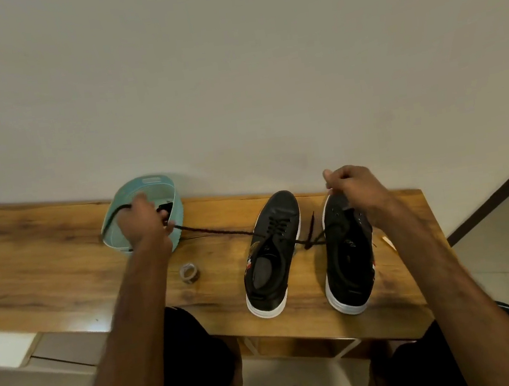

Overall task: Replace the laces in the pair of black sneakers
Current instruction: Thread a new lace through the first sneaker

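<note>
Black sneakers sit side by side on the wooden table (43, 255): left sneaker (276, 209), right sneaker (346, 265). Left hand (141, 221) pinches a black lace (212, 231) over the teal basket (147, 184), far left. Right hand (354, 188) curls at the right sneaker's toe; I cannot tell its hold.

The table (43, 255) is wood with a strong grain under a glossy varnish that reflects light. The sneakers (278, 212) have smooth black uppers with a dull sheen, like leather, and white rubbery soles (268, 308). The lace (216, 231) is black woven cord. The tub (175, 200) is smooth teal plastic. The wall (228, 65) is matt.
</note>
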Motion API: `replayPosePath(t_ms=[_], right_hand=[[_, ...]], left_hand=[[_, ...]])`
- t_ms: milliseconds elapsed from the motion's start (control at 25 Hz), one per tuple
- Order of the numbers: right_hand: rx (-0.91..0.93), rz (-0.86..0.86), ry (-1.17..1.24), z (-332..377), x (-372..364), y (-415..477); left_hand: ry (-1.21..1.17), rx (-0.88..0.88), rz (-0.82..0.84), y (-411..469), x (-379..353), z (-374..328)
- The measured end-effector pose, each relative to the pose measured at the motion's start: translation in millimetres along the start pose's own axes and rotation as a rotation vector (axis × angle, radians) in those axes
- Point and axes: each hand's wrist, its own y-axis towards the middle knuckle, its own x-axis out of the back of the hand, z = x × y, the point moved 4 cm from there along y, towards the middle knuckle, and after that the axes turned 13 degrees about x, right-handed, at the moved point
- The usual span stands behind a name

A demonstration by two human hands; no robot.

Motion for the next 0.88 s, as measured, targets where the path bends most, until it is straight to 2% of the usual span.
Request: replayPosePath(t_ms=[40, 80, 120, 200, 240, 320, 400, 480, 680, 800, 880], right_hand=[[0.049, -0.056, -0.229, -3, 8, 2], [0.11, -0.06, -0.456, -4, 8, 2], [0.188, -0.015, -0.586, -4, -2, 1], [0.297, 0.191, -0.577, -3, -40, -6], [0.317, 0.3, -0.548, -4, -61, -11], [0.34, 0.42, -0.545, -8, -92, -18], [0.339, 0.422, -0.528, -15, -102, -17], [0.335, 0.386, -0.495, -21, -104, -16], [0.346, 0.332, -0.464, -31, -116, -23], [0.352, 0.312, -0.478, -34, -120, -24], [0.331, 0.301, -0.405, -38, -121, -23]], left_hand=[[0.285, -0.081, -0.015, 7, -1, 5], [0.641, -0.162, -0.029, 9, -5, 10], [0.993, -0.228, -0.057, 9, -7, 16], [1.514, -0.337, -0.095, -6, -17, 30], [1.656, -0.377, -0.028, -17, -27, 40], [1.691, -0.436, 0.248, -43, -53, 68], [1.674, -0.508, 0.453, -59, -73, 94], [1.67, -0.559, 0.479, -58, -84, 103], [1.469, -0.434, 0.485, -50, -84, 107], [1.441, -0.418, 0.485, -51, -84, 107], [1.435, -0.419, 0.491, -51, -83, 109]])
